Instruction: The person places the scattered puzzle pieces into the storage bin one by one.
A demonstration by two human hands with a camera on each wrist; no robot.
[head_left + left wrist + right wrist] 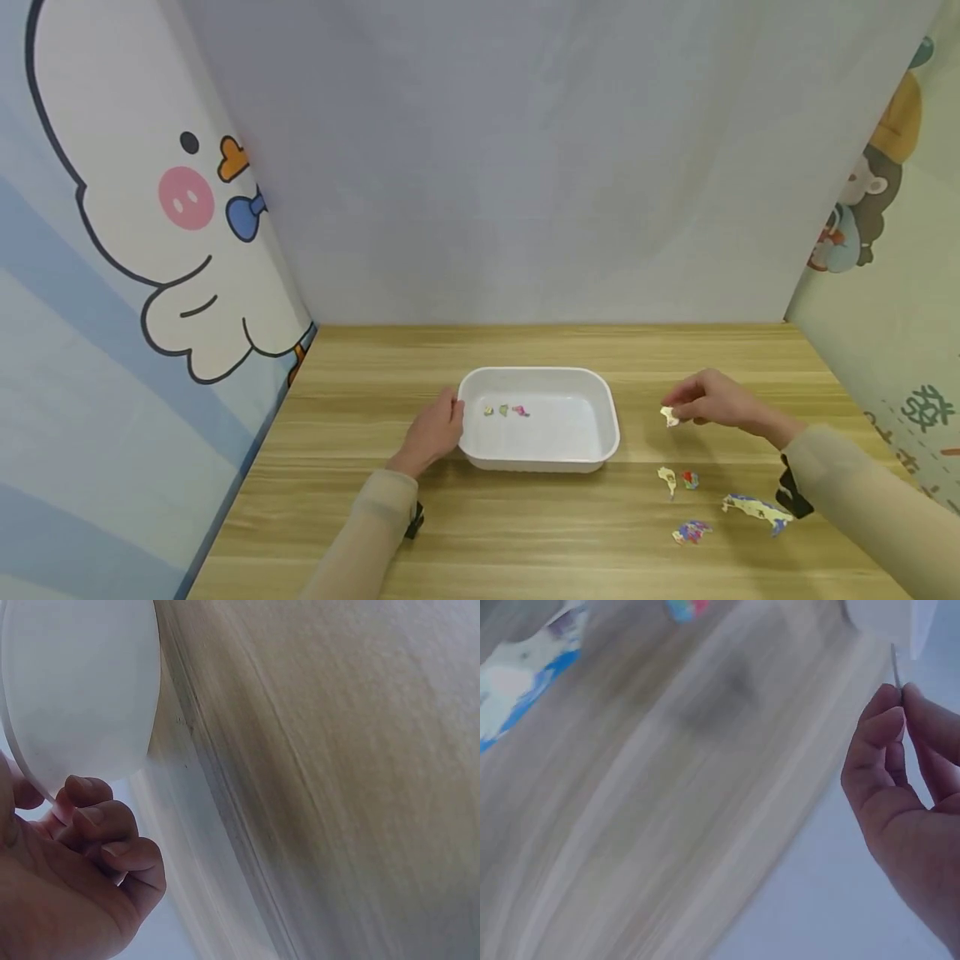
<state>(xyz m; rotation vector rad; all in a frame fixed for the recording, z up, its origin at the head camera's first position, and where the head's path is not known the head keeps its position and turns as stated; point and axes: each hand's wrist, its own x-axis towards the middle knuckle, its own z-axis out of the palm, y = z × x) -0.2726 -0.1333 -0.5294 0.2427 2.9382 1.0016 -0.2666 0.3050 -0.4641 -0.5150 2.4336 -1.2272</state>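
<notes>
My left hand (433, 433) grips the left rim of a white plastic tray (540, 461); in the left wrist view its fingers curl at the tray's edge. Inside the tray, toward the left, lie a small yellowish piece (488, 411), a small greenish piece (504, 410) and a pink piece (521, 411). To the right of the tray, my right hand (716, 400) pinches a thin, flat cream-coloured piece (669, 417) between thumb and fingertips, above the table. The right wrist view shows that piece edge-on, as a thin strip.
On the wooden table (525, 533), nearer than the right hand, lie a cream cutout (667, 481), a red and blue piece (690, 479), a purple and blue piece (692, 532) and a long yellow and blue piece (757, 509). A grey curtain (525, 167) hangs behind.
</notes>
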